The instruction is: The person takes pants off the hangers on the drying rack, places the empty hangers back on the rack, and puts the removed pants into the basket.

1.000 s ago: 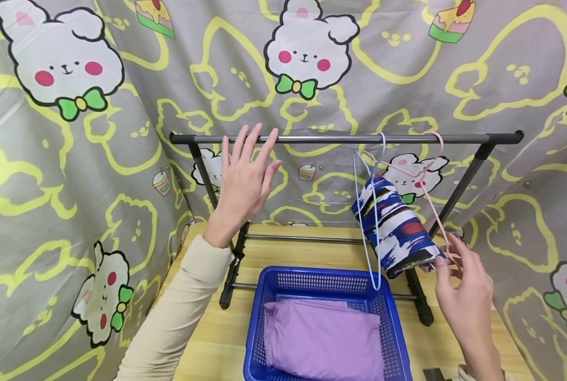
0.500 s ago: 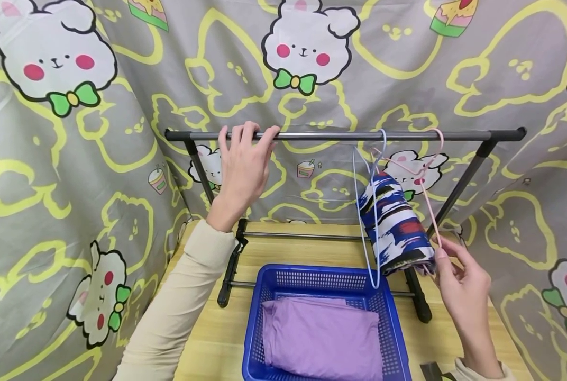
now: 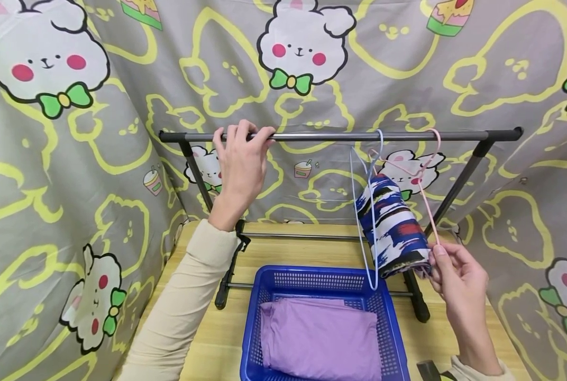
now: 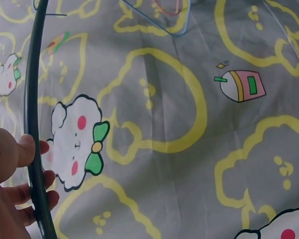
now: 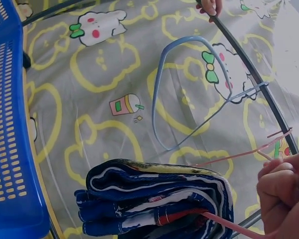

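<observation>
My left hand grips the grey rail of a small clothes rack near its left end, fingers curled over the top. Toward the right end of that rail hangs a pink hanger. Thumb and fingers of my right hand pinch its lower right side. A folded blue, white and red patterned cloth drapes over the pink hanger's bottom bar; its layered edges show in the right wrist view. Beside it, a light blue hanger hangs bare from the rail.
Below the rack, a blue perforated basket holds folded purple fabric. It stands on a wooden table. Patterned grey curtain surrounds the back and sides. The rack's black feet stand behind and beside the basket.
My left hand's fingers have curled down from straight and closed round the rail. My right hand has shifted slightly left and now pinches the pink hanger's side. The patterned cloth has turned slightly.
</observation>
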Available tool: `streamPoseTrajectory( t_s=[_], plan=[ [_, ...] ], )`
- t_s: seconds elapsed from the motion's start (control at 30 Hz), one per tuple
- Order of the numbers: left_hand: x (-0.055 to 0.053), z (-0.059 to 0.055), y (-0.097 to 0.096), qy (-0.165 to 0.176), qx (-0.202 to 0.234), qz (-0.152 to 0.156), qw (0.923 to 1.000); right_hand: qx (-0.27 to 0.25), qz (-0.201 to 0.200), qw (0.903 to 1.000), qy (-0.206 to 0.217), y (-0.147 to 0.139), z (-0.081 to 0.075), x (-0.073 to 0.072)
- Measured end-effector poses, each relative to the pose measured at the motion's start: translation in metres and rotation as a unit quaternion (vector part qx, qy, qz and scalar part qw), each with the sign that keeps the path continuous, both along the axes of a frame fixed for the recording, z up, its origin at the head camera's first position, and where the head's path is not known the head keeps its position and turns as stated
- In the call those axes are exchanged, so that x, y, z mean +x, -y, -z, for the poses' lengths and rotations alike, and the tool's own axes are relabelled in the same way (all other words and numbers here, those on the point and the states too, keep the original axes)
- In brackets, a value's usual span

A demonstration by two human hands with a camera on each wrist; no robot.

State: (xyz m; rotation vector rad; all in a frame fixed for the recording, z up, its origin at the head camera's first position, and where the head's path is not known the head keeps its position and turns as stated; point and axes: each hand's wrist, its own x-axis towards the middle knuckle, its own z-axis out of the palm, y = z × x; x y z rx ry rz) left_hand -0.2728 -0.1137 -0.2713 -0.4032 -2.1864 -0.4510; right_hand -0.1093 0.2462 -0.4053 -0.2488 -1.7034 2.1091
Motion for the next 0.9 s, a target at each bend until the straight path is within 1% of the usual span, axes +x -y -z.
streamPoseTrajectory(
  t_s=[0.1,0.23,0.37,0.6,0.7,0.8,0.9],
  plan=[
    [0.001,-0.001,0.001,0.004,0.007,-0.002,1.0,-0.029,0.011,0.9995,-0.01,0.002,-0.002,0.0],
    [0.002,-0.003,0.0,0.012,0.012,-0.005,0.9999,-0.06,0.035,0.9973,-0.023,0.004,-0.007,0.002],
    [0.002,-0.004,-0.001,0.018,0.013,-0.005,0.9997,-0.076,0.064,0.9946,-0.031,0.003,-0.013,0.005],
    [0.002,-0.006,-0.002,0.028,0.006,-0.006,0.9996,-0.101,0.084,0.9895,-0.059,-0.003,-0.02,0.007],
    [0.002,-0.006,-0.002,0.028,0.005,-0.006,0.9996,-0.117,0.092,0.9866,-0.067,-0.005,-0.025,0.011],
    [0.001,-0.006,-0.002,0.028,0.006,-0.006,0.9996,-0.122,0.106,0.9841,-0.074,-0.007,-0.028,0.018],
    [0.001,-0.006,-0.001,0.027,0.008,-0.007,0.9996,-0.112,0.122,0.983,-0.078,-0.009,-0.03,0.025]
  ],
)
